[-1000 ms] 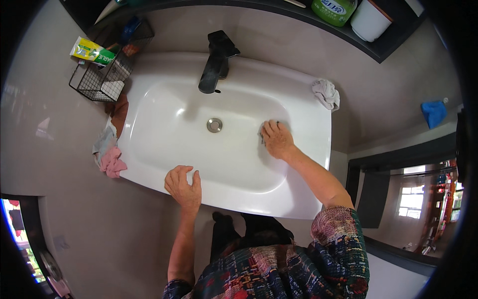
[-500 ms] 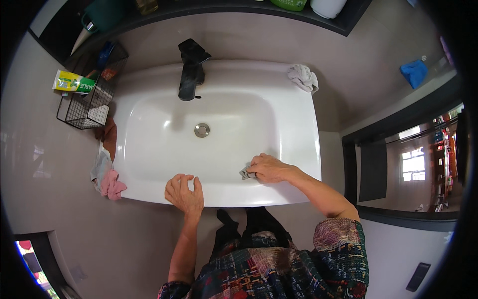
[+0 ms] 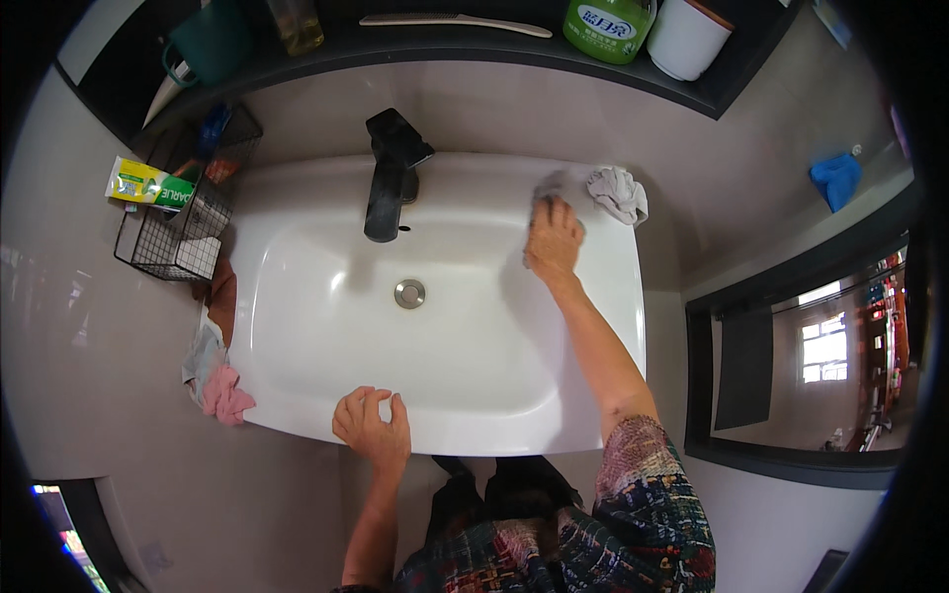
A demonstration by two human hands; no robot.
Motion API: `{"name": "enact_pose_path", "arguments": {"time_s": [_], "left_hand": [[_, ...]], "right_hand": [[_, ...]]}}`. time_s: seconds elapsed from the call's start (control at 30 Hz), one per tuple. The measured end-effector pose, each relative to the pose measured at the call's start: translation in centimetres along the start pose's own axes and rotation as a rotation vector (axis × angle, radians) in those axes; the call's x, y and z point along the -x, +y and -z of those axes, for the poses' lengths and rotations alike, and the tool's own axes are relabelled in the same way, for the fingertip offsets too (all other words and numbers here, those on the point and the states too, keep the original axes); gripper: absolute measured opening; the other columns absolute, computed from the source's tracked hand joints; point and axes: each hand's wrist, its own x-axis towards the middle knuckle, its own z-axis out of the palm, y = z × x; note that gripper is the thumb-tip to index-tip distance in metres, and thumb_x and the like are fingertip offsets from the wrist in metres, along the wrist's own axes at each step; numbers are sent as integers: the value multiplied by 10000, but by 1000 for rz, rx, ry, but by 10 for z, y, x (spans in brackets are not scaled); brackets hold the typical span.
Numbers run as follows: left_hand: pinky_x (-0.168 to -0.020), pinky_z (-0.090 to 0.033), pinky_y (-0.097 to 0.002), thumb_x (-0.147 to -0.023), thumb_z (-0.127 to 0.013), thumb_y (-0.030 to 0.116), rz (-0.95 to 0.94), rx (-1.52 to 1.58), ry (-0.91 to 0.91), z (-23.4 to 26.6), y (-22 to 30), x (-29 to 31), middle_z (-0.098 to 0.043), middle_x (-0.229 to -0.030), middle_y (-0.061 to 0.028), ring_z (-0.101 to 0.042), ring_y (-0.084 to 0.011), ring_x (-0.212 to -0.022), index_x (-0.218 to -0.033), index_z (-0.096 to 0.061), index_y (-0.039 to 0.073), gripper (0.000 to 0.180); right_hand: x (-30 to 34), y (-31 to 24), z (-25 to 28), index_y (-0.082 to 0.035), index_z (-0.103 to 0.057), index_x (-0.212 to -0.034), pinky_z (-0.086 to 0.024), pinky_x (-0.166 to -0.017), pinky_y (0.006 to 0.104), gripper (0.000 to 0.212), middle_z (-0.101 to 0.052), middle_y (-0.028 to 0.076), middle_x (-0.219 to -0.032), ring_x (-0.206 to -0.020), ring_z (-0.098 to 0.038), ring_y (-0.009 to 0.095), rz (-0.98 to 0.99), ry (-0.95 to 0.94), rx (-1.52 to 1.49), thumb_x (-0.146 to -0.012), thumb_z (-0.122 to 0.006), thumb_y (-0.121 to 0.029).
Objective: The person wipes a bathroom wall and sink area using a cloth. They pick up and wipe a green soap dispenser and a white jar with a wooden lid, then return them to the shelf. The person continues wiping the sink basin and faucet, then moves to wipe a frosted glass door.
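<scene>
Two bare hands are at the white sink (image 3: 494, 432), and from the head view, the only one to go by, the right hand (image 3: 556, 240) seems to be doing all the work. It is spread low with its fingers bent over a blurred grey cloth (image 3: 550, 185), which pokes out past the fingertips, on the right side of the basin toward the back rim; I take it to be gripped and pressed flat, though the blur hides exactly how. The left hand (image 3: 374, 430) is half curled at the front rim, thumb apart from the fingers, with nothing visible in it; whether it touches the rim I cannot tell. I'd judge the wiping to be in midcourse. The bowl around the drain (image 3: 409, 294) looks white and free of visible grime, but which parts have been gone over can't be read off the surface. The back rim by the black faucet (image 3: 384, 203) may be left to do, and so may the corner under the pale crumpled cloth (image 3: 618, 195), which lies there unheld.
</scene>
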Motion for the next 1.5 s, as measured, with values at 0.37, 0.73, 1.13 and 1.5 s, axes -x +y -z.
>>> {"name": "enact_pose_path", "arguments": {"time_s": [0.37,0.73,1.13,1.5], "left_hand": [[-947,-299,-395,-687,-716,62,47,-20,-44,3,7,-2,-577,-998,-2,-484,-221,-1069,-838,-598,143,208],[-904,-317,-395,-707,-695,107,4,-29,-38,3,9,-1,-576,-977,1,-501,-224,-1017,-820,-598,140,153],[-859,-337,-394,-734,-677,108,-145,-52,-4,-4,0,3,-591,-963,12,-524,-224,-1014,-818,-596,151,125],[-882,-335,-415,-816,-628,277,-57,-190,-125,-10,-13,9,-583,-975,89,-523,-164,-1006,-845,-608,192,93]], "right_hand": [[-61,-92,-26,-84,-540,-1198,-356,-939,408,500,-437,45,-1300,-1198,-391,270,537,-33,-174,-705,-618,-61],[-37,14,-2,-92,-589,-1140,-393,-856,381,355,-497,39,-1241,-1052,-469,254,293,68,28,-788,-567,-127],[96,53,82,-237,-621,-1009,-378,-849,471,332,-511,-29,-1216,-1144,-432,312,244,-8,-155,-751,-587,-30],[214,33,171,-171,-608,-891,-322,-922,462,138,-488,31,-1110,-1138,-400,307,148,-74,-388,-753,-610,-181]]}}
